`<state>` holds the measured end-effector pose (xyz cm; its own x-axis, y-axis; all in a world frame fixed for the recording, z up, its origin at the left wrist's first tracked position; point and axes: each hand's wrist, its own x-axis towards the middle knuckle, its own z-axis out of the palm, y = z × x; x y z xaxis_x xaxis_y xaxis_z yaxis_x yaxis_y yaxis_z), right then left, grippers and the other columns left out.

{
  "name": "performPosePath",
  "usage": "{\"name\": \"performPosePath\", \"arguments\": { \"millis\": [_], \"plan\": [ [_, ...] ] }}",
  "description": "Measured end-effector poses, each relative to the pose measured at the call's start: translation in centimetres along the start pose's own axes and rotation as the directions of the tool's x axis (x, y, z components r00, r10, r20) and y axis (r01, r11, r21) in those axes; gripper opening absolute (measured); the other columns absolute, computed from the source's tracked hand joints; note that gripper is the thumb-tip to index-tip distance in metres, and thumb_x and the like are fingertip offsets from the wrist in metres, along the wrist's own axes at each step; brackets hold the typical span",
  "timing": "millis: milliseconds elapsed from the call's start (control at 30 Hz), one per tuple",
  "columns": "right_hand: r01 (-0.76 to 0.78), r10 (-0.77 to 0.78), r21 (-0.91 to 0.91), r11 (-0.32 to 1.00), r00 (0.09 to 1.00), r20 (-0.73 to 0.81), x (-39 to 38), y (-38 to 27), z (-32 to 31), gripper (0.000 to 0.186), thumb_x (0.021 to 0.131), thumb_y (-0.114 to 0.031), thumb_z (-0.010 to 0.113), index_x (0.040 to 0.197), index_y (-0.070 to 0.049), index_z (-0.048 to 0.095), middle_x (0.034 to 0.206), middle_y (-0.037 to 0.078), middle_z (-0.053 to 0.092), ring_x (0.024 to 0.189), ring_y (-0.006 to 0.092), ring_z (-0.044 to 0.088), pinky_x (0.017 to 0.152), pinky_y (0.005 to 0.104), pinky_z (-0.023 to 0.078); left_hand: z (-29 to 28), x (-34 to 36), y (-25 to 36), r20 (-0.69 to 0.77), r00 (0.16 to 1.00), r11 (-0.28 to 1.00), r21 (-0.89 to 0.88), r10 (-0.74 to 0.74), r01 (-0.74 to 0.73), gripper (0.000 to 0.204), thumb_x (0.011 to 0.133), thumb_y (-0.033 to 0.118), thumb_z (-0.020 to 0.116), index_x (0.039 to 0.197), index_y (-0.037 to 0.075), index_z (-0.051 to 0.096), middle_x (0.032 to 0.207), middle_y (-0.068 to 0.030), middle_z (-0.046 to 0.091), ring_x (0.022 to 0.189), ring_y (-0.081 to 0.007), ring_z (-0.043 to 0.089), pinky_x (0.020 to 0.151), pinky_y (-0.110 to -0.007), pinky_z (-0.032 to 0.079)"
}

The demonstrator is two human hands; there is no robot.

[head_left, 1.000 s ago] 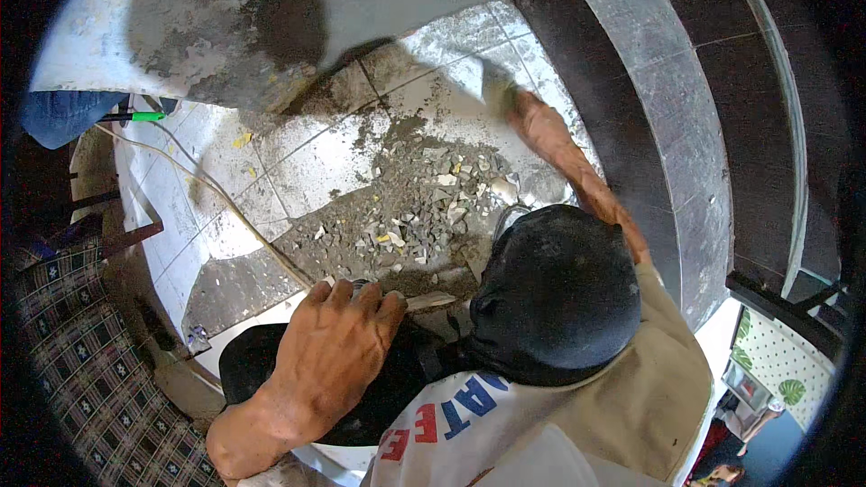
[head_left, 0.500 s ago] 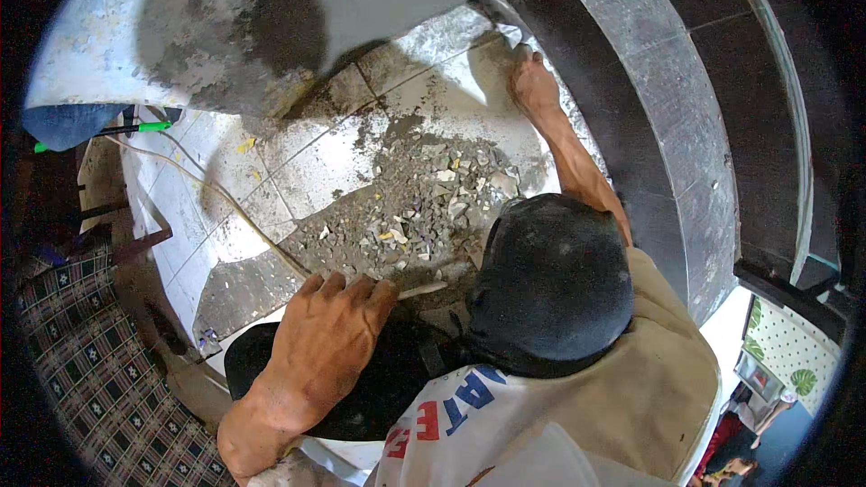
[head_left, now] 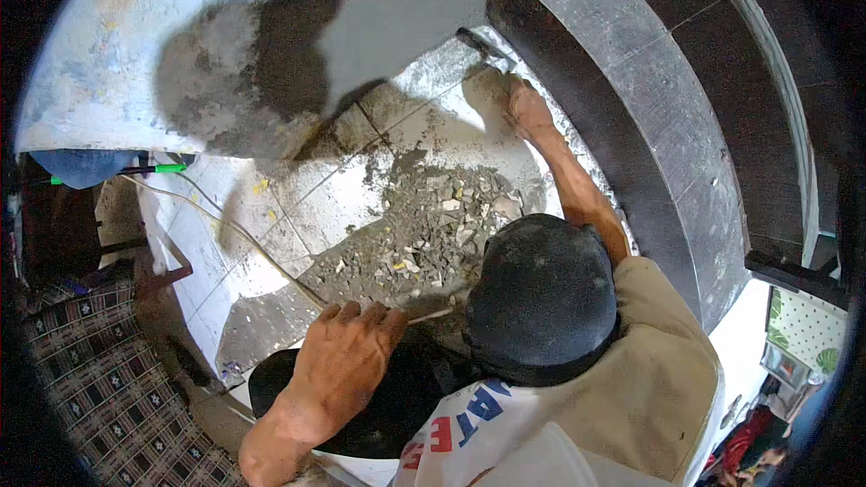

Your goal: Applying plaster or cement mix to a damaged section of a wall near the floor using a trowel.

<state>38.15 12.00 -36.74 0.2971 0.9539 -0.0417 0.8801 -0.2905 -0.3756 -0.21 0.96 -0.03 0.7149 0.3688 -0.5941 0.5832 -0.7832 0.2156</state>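
Head view: right hand (head_left: 529,110) was reached out far right, low by the floor along the foot of the dark tiled step (head_left: 613,27). Its fingers were pressed together, closed round a small tool (head_left: 492,51); exact grip and tool type couldn't be told, hand back in the way. Tool's dark, part-shiny end pointed far-left, near the corner where floor, step and grey wall (head_left: 406,0) met. Couldn't tell if it touched the floor.

Left hand (head_left: 347,361) lay palm down at near left over the black-clad left knee (head_left: 388,410). Fingers side by side, slightly bent, not spread; tips partly hidden, so couldn't tell if they pinched anything. Pale sliver (head_left: 431,316) was just right of the fingertips.

Rubble pile (head_left: 442,225), grey grit plus broken light chips, sat mid-floor between the two hands, on white tiles (head_left: 347,194) smeared with dirt. Black-clad right knee (head_left: 546,302) was at the pile's near right side, overlapping it in view.

Beige cable (head_left: 225,219) ran from far left in toward the left fingers. Green-and-black object (head_left: 167,169) lay at the cable's far end, beside something blue (head_left: 86,167). Plaid cloth (head_left: 108,352) was at left, well apart from both hands.
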Motion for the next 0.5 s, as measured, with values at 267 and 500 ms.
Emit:
{"name": "performPosePath", "arguments": {
  "millis": [267,500],
  "plan": [
    [0.318,-0.316,0.007,0.948,0.941,0.120,-5.2,-0.7,-2.4,0.052,0.103,-0.028,0.052,0.144,0.004,0.045,0.105,0.031,0.071,0.086,0.0458,0.072,0.071,0.0539,0.060,0.1,0.4,0.1,-0.024,1.000,0.999,-0.040,0.010,-0.011,0.021,0.096,0.013,0.057,0.115,0.008,0.065,0.101,-0.0121,0.069,0.097,-0.0328,0.067,0.087,-0.045,0.055],
    [0.451,-0.453,0.092,0.888,0.825,0.338,-2.2,0.3,-0.6,0.053,0.103,-0.033,0.055,0.142,0.002,0.050,0.100,0.027,0.070,0.082,0.0406,0.074,0.070,0.0519,0.061,-0.3,0.6,0.4,-0.019,1.000,1.000,-0.030,0.002,-0.003,0.022,0.095,0.012,0.058,0.115,0.007,0.064,0.103,-0.0136,0.070,0.097,-0.0338,0.069,0.086,-0.045,0.056]
  ]
}}
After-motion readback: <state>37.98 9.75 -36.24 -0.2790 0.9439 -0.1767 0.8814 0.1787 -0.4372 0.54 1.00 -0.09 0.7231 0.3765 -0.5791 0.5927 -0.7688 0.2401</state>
